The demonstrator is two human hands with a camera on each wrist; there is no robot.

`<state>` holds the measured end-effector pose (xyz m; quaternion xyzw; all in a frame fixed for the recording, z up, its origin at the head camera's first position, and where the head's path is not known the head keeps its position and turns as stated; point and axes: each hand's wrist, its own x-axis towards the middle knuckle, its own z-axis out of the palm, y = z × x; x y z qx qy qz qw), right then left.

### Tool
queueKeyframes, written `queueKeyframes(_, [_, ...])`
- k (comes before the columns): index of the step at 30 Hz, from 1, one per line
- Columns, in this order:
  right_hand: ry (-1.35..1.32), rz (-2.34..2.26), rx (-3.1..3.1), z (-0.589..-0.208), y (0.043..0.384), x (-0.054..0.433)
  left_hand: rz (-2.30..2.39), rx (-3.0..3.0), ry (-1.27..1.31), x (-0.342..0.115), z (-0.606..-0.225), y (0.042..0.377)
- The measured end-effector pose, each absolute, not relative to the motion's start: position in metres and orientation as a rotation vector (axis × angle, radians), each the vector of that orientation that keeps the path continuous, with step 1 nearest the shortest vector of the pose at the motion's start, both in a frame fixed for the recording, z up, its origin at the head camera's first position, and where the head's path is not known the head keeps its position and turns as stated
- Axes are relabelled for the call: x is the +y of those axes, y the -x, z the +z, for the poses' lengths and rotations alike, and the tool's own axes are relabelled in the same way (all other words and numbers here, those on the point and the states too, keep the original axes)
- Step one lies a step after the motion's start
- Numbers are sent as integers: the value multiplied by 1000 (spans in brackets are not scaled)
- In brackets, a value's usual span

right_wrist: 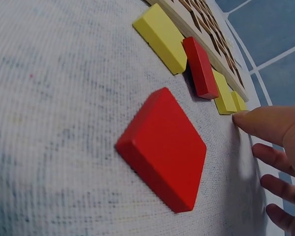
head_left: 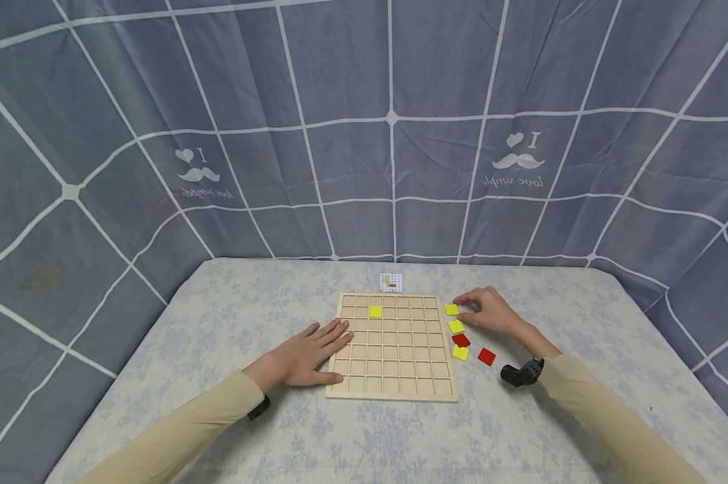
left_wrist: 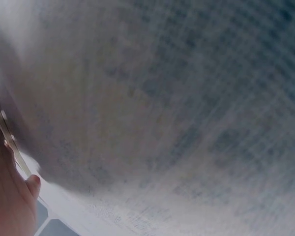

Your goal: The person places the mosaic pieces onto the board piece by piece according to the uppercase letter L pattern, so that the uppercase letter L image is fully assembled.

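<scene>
My left hand lies flat with spread fingers over the left edge of a wooden grid board. One yellow square tile sits in a cell near the board's top. Right of the board, my right hand holds thumb and forefinger apart at the far yellow tile, which lies on the cloth. Nearer me are a second yellow tile, a red tile and a third yellow tile. Another red tile lies apart, large in the right wrist view.
A small printed grid card with coloured cells lies just behind the board. Pale flowered cloth covers the table. A blue-grey curtain with white lines hangs behind and at both sides. Each wrist wears a black device.
</scene>
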<state>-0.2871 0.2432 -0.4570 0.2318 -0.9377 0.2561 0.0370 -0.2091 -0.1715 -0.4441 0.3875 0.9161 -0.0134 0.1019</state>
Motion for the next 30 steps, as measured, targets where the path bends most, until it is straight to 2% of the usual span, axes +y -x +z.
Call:
queueKeyframes(23, [-492,631,-2922,-454,278,247,-51,2690,-1183,-168,-439,208])
queueKeyframes(30, [-528,642,-2827,-448,279,243,-22,2708,-1179,-171,-440,208])
